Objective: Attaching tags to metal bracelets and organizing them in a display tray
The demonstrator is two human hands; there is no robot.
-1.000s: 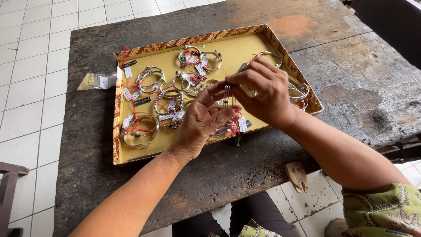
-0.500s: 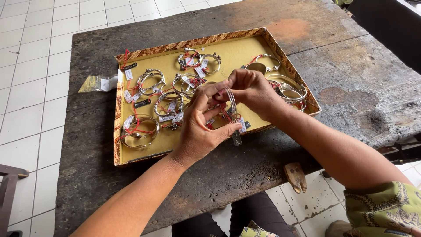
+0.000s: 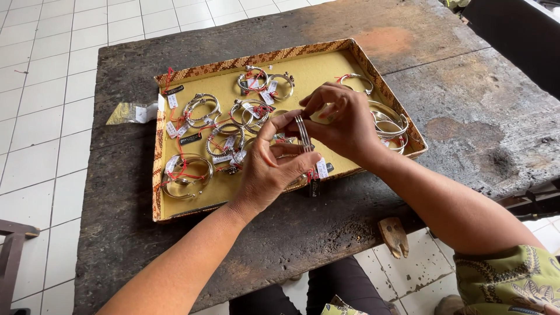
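— What are the hands doing?
— Both grips pinch one silver bangle (image 3: 303, 133): right hand (image 3: 344, 125) closes on its top, left hand (image 3: 271, 169) on its lower part, above the tray's near edge.
— And around them?
— More tagged bangles (image 3: 201, 108) lie in the yellow-lined tray (image 3: 175, 207) on the dark wooden desk (image 3: 466, 134).

Small white tags (image 3: 172, 101) on bracelets; clear packet (image 3: 133, 112) beside tray.

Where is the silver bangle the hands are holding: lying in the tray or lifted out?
Lifted out: both the left hand and right hand hold the bangle above the tray.
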